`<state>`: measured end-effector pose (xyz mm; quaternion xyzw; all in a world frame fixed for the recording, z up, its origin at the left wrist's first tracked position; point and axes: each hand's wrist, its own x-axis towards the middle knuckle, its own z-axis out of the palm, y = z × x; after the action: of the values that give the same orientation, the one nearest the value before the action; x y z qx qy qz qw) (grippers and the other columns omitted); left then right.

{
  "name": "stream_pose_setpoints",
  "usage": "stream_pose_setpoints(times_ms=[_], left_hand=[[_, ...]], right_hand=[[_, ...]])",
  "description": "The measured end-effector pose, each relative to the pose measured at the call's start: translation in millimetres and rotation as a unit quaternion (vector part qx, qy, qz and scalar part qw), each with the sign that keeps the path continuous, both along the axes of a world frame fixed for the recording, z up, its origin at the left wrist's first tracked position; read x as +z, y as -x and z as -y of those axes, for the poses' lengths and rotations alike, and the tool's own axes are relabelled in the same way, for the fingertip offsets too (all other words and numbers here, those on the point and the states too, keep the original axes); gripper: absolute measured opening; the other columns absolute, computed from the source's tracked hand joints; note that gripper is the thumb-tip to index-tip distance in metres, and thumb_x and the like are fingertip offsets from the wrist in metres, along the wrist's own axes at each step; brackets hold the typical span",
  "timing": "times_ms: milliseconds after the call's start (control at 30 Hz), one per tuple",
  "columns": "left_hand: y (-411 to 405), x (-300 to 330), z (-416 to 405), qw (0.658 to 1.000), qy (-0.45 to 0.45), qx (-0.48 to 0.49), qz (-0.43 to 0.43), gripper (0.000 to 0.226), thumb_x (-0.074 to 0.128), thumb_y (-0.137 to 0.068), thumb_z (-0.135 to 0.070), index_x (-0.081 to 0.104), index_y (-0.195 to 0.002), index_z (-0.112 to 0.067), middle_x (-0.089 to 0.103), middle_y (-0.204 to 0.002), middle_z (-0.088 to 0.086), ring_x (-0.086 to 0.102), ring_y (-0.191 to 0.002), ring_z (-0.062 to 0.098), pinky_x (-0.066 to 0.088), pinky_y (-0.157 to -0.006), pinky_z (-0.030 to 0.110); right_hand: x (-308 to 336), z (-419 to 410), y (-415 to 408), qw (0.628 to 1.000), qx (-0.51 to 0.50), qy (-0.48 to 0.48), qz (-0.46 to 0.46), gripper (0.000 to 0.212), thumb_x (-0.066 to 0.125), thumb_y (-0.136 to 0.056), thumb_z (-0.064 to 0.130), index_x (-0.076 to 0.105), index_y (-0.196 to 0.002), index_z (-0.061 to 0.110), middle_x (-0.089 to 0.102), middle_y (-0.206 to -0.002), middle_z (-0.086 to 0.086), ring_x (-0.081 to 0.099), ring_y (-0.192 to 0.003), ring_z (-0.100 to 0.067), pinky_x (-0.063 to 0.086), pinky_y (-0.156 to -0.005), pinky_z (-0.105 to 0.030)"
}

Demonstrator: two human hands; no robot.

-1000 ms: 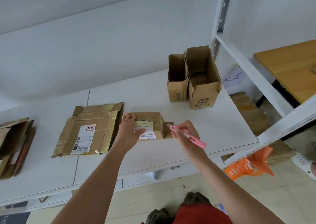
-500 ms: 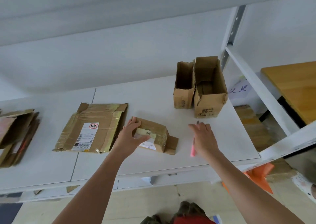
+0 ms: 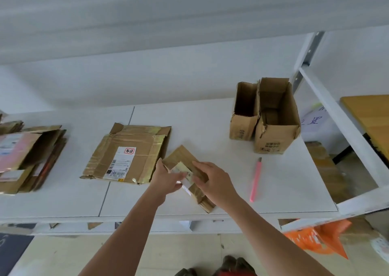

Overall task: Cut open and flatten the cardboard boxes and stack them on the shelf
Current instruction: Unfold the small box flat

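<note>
A small taped cardboard box (image 3: pixel 181 157) with a white label sits near the front of the white shelf (image 3: pixel 200 124), turned at an angle. My left hand (image 3: pixel 166 177) grips its left side and my right hand (image 3: pixel 212 181) grips its right side. The pink utility knife (image 3: pixel 255 181) lies loose on the shelf to the right of my right hand. A flattened taped box (image 3: pixel 128 153) with a shipping label lies just left of the small box. Two open upright boxes (image 3: pixel 271 115) stand at the back right.
A stack of flattened cardboard (image 3: pixel 27 157) lies at the far left of the shelf. The shelf's white upright and rail (image 3: pixel 336 119) run along the right. A wooden tabletop (image 3: pixel 370 115) is beyond it. An orange bag (image 3: pixel 315 240) hangs below the shelf's right corner.
My right hand has put the pink knife down on the shelf and moved left onto the small box. The box has been turned to an angle between both hands.
</note>
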<state>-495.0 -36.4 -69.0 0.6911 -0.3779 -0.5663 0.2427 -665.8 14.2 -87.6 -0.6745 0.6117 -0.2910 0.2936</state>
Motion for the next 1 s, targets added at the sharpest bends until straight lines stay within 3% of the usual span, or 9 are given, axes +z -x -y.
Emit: stream_pose_setpoints(times_ms=[67,200,333,467,600,700,800,933,1000], left_hand=[[-0.1,-1.0,1.0,0.999,-0.013,0.019,-0.038,0.090,0.083,-0.074,0.000,0.031,-0.144,-0.020,0.049,-0.137,0.014,0.063,-0.109,0.034,0.060,-0.081,0.046],[-0.6,0.7,2.7,0.998,-0.014,0.035,-0.044,0.073,0.077,-0.069,0.012,0.040,-0.122,-0.023,0.057,-0.123,0.015,0.069,-0.095,0.036,0.061,-0.074,0.048],[-1.3,-0.5,3.7,0.999,-0.014,0.027,-0.038,0.070,0.076,-0.068,0.010,0.039,-0.116,-0.025,0.058,-0.119,0.015,0.071,-0.092,0.037,0.062,-0.074,0.046],[-3.1,-3.3,4.5,0.999,-0.010,0.022,-0.039,0.069,0.079,-0.071,0.006,0.039,-0.118,-0.025,0.061,-0.116,0.014,0.070,-0.093,0.034,0.062,-0.071,0.040],[-3.7,-3.8,4.0,0.999,-0.012,0.020,-0.043,0.074,0.077,-0.072,0.007,0.037,-0.124,-0.025,0.062,-0.112,0.013,0.071,-0.091,0.034,0.062,-0.070,0.040],[-3.4,-3.1,3.9,0.999,-0.005,0.021,-0.040,0.073,0.075,-0.070,0.008,0.037,-0.124,-0.023,0.060,-0.109,0.013,0.070,-0.092,0.035,0.062,-0.065,0.038],[-2.7,-3.8,4.9,0.999,0.002,0.021,-0.033,0.070,0.076,-0.069,0.007,0.038,-0.119,-0.024,0.060,-0.105,0.012,0.068,-0.081,0.032,0.062,-0.064,0.040],[-3.6,-5.4,5.5,0.999,0.006,0.016,-0.039,0.067,0.078,-0.070,0.006,0.039,-0.114,-0.027,0.060,-0.103,0.010,0.069,-0.086,0.033,0.062,-0.062,0.039],[-3.9,-4.2,5.9,0.999,0.006,0.011,-0.040,0.066,0.079,-0.070,0.006,0.040,-0.113,-0.027,0.061,-0.103,0.010,0.070,-0.089,0.033,0.062,-0.062,0.038]], right_hand=[[5.2,5.7,-3.1,1.000,-0.013,0.002,0.003,0.047,0.060,-0.093,0.045,0.057,-0.135,0.024,0.063,-0.121,0.005,0.059,-0.107,-0.010,0.047,-0.094,-0.028],[15.3,22.5,-12.2,0.998,-0.022,-0.011,-0.056,0.051,0.067,-0.082,0.061,0.055,-0.112,0.022,0.064,-0.101,0.005,0.060,-0.089,-0.013,0.049,-0.077,-0.029],[18.6,27.2,-13.8,0.997,-0.010,-0.019,-0.071,0.059,0.070,-0.078,0.064,0.053,-0.115,0.021,0.065,-0.096,0.007,0.061,-0.082,-0.012,0.047,-0.072,-0.027],[20.6,31.8,-12.5,0.996,0.001,-0.022,-0.088,0.048,0.076,-0.082,0.040,0.055,-0.119,0.017,0.056,-0.080,0.009,0.051,-0.068,-0.011,0.035,-0.061,-0.023],[19.1,35.6,-15.2,0.991,0.012,-0.035,-0.129,0.038,0.070,-0.087,0.020,0.055,-0.121,0.013,0.064,-0.096,-0.004,0.056,-0.074,-0.016,0.043,-0.059,-0.023],[20.7,38.7,-8.3,0.996,0.001,-0.070,-0.055,0.037,0.073,-0.084,0.025,0.060,-0.118,0.015,0.064,-0.087,-0.006,0.055,-0.064,-0.015,0.041,-0.052,-0.021],[18.8,43.7,0.9,0.996,-0.011,-0.091,0.012,0.034,0.076,-0.079,0.025,0.066,-0.110,0.016,0.066,-0.073,-0.010,0.050,-0.050,-0.010,0.042,-0.048,-0.025],[18.8,45.9,9.0,0.991,-0.025,-0.118,0.061,0.031,0.074,-0.078,0.019,0.070,-0.108,0.025,0.069,-0.073,-0.008,0.051,-0.049,-0.005,0.041,-0.047,-0.016],[19.5,46.0,14.9,0.987,-0.029,-0.133,0.088,0.028,0.073,-0.080,0.020,0.071,-0.106,0.031,0.067,-0.064,0.000,0.051,-0.051,-0.006,0.039,-0.049,-0.015]])
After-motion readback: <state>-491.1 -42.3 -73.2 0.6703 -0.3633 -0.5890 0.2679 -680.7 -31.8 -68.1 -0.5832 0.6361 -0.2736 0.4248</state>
